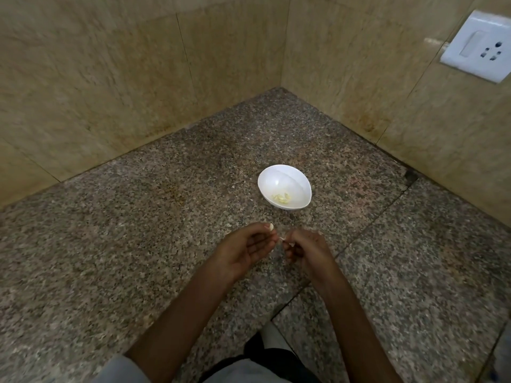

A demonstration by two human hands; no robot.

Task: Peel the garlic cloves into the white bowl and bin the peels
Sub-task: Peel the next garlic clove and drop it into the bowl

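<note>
Below the frame's centre, a garlic clove is pinched in the curled fingers of the left hand, a scrap of peel is nipped by the right hand beside it, and peeled cloves are held in the white bowl set just above on the table.

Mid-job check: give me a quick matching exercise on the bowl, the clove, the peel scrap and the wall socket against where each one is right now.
Things:
1 white bowl
2 garlic clove
3 peel scrap
4 wall socket

Places:
A pinched by the right hand
B on the tiled wall, upper right
C standing on the granite counter
D at the fingertips of the left hand

Pairs: 1-C, 2-D, 3-A, 4-B
</note>
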